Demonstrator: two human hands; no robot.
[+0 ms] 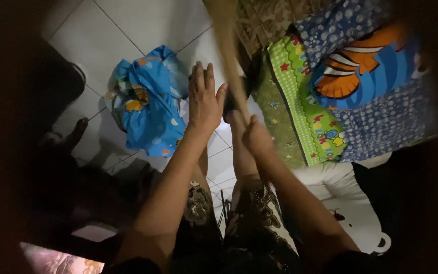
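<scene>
The floor is white glazed tile (128,30) in a dim room, with a crumpled blue printed cloth (148,106) lying on it and a green-bordered patterned mattress (290,96) under a blue fish-print pillow (366,66) alongside. The right hand (256,136) is closed around a long tan wooden stick (227,45), whose long axis runs from that fist up and slightly left, blurred. The left hand (205,99) is spread flat, fingers open, just beside the stick.

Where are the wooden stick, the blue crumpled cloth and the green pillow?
wooden stick (229,56), head view, mid shaft.
blue crumpled cloth (150,111), head view, centre of the bundle.
green pillow (305,116), head view, patterned top face.
</scene>
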